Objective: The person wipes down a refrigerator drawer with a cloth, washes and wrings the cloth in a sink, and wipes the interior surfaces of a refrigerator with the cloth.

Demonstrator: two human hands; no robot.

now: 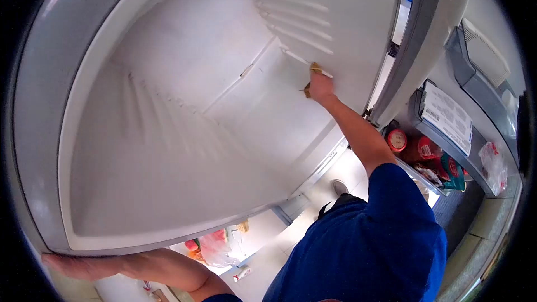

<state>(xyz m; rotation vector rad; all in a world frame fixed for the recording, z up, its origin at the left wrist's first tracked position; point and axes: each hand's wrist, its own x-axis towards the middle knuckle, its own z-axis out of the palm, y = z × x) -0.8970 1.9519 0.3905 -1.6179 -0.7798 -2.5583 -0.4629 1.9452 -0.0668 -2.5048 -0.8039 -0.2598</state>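
Inside the bare white compartment of a refrigerator (168, 190), my right hand (320, 86) is closed around a yellowish-brown cloth (316, 67). The cloth sticks out on both sides of the fist, against the side wall near the ridged shelf supports. My left hand (84, 265) lies against the outer edge of the refrigerator's grey frame (42, 190) at the lower left. Its fingers are not clear enough to tell whether they are open or closed.
An open door at the right has racks with red-lidded jars (397, 140), packets and a white printed sheet (447, 116). Below the compartment are a plastic bag with red items (215, 248) and a small white tube (241, 273). A shoe (339, 187) shows on the tiled floor.
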